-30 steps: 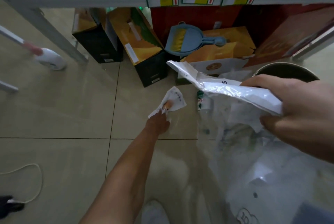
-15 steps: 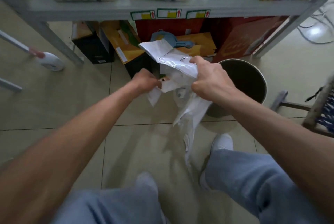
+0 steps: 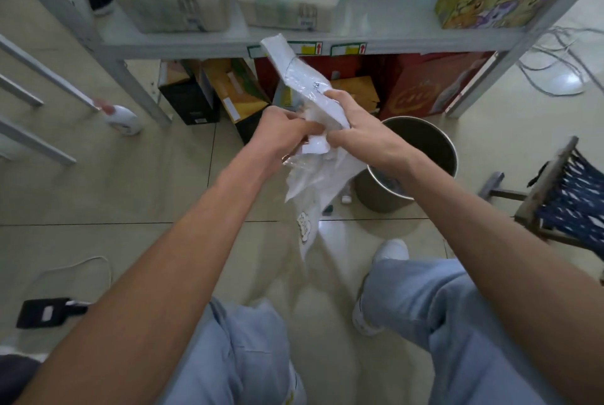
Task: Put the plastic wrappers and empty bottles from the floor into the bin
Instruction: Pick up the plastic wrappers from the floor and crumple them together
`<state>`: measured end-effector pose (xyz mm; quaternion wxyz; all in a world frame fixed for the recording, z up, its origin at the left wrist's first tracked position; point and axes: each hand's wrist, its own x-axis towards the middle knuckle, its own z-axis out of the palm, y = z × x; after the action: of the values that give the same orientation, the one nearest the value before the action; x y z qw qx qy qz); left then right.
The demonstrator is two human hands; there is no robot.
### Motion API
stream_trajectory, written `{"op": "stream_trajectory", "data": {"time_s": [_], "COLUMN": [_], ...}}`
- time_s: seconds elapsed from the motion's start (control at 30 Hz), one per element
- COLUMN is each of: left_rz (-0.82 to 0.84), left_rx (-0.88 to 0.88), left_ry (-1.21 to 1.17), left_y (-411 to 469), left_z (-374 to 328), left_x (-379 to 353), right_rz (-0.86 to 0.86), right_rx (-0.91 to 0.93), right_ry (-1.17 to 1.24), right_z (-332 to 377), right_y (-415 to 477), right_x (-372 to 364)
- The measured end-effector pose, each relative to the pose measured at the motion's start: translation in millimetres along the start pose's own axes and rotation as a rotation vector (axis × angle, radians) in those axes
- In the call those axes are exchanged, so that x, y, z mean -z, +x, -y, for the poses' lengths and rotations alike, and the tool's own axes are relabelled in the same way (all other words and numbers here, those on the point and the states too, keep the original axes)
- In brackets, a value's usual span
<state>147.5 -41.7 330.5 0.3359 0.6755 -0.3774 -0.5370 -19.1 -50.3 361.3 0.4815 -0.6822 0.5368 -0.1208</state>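
Above the floor, just left of the bin (image 3: 448, 146) — item one: a bundle of plastic wrappers (image 3: 312, 100), white and clear, gathered between your two hands.

Left hand (image 3: 282, 130): fingers curled and pressed into the bundle from the side away from the bin, pinching a small white scrap against it.

Right hand (image 3: 356, 133): fingers closed over the top of the bundle, thumb underneath, on the side nearer the bin.

Loose ends: one stiff strip stands up above the hands toward the shelf (image 3: 183, 45) behind the bin; a long clear tail hangs down below them, ending over the floor beside the bin's left wall, not over its mouth.

Bin: round, metal, open, upright; something pale lies at its bottom, too dim to name.

Still on the floor: a small object with a white cap (image 3: 345, 198) against the bin's left foot — possibly a bottle, mostly hidden by the hanging tail. A white bottle (image 3: 122, 115) lies well left of the bin, by the shelf leg.

Risks, as judged:
- Release now and the tail would likely drape over the rim or fall outside; carry the whole bundle over the mouth first.
- The scrap in your left pinch is light and could slip free during the hand-over.
- The hanging tail may drag the capped object or hide it, so it gets missed.
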Motion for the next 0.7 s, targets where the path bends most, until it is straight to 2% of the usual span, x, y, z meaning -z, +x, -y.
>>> {"op": "stream_trajectory", "data": {"time_s": [0.13, 0.2, 0.27, 0.4, 0.57, 0.7], "left_rz": [0.071, 0.106, 0.134, 0.146, 0.190, -0.021], "left_rx": [-0.044, -0.065, -0.077, -0.225, -0.279, -0.307], "left_ry": [-0.018, -0.011, -0.018, 0.047, 0.037, 0.090], "left_y": [-1.4, 0.2, 1.1, 1.6, 2.8, 12.8], "left_z": [-10.6, -14.6, -17.7, -25.8, -28.4, -22.2], "left_x": [-10.5, -16.1, -24.2, -45.1, -53.9, -52.8], "right_rz": [0.113, 0.093, -0.041, -0.326, -0.412, -0.543], "right_rx": [-0.006, -0.016, 0.016, 0.045, 0.014, -0.058], "right_ry": [0.074, 0.099, 0.028, -0.086, -0.151, -0.191], "right_z": [-10.0, -13.9, -19.0, -26.8, -31.6, -37.7], "right_y": [-6.3, -9.5, -11.2, -8.5, -9.3, -22.1], "right_x": [12.5, 18.1, 20.3, 29.3, 53.9, 79.6]}}
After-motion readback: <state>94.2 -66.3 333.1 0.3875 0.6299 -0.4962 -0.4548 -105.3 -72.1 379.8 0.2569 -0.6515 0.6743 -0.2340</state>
